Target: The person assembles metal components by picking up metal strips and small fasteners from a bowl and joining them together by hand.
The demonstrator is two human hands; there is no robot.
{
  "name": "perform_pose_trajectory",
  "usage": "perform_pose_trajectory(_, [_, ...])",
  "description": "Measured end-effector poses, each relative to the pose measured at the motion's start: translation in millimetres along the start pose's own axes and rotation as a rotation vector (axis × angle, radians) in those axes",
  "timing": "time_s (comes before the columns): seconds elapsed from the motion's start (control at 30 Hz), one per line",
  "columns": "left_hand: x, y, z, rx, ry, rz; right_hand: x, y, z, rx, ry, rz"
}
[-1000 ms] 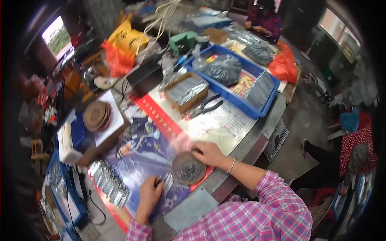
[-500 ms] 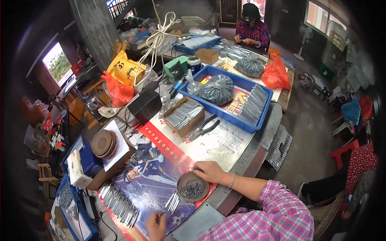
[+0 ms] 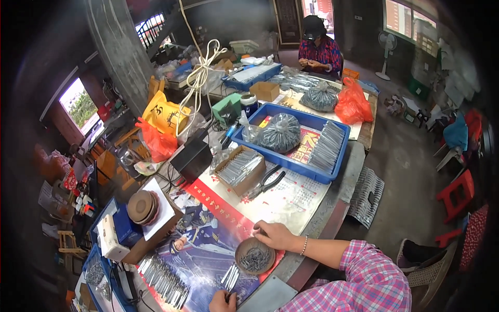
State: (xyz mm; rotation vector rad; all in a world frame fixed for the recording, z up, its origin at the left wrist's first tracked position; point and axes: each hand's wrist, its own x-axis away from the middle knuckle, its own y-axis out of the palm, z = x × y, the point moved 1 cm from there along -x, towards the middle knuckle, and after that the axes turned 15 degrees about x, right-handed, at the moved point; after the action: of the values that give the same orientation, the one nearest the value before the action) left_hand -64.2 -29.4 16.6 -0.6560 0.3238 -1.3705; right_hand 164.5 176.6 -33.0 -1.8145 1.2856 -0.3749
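Covering the cluttered workshop table (image 3: 332,208), printed posters (image 3: 213,244) underlie metal parts.

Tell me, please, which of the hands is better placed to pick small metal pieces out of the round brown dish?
Probably the right hand: it rests at the rim of the round brown dish. The left hand is lower down, at the small bundle of metal strips.

You get 1 view, from your head, looking down and forward across the cluttered table (image 3: 312,203). Your hands sit close at the lower edge; a second person (image 3: 317,49) works well away at the far end.
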Motion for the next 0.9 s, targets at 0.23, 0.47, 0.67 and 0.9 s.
perform_pose_trajectory(0.23, [-15,2,-8,-0.032,0.123,0.072,3,-7,-2,-0.006,0.021,-0.043])
perform_pose_trajectory(0.47, [-17,-4,0,-0.016,0.036,0.01,-3,-7,1,-0.081,0.021,-0.016])
perform_pose_trajectory(0.67, [14,-6,1,0.123,-0.063,0.061,-10,-6,7,-0.341,0.158,0.024])
perform_pose_trajectory(0.9, [57,14,-21,0.368,-0.018,0.276,8,-43,-9,-0.275,0.153,-0.108])
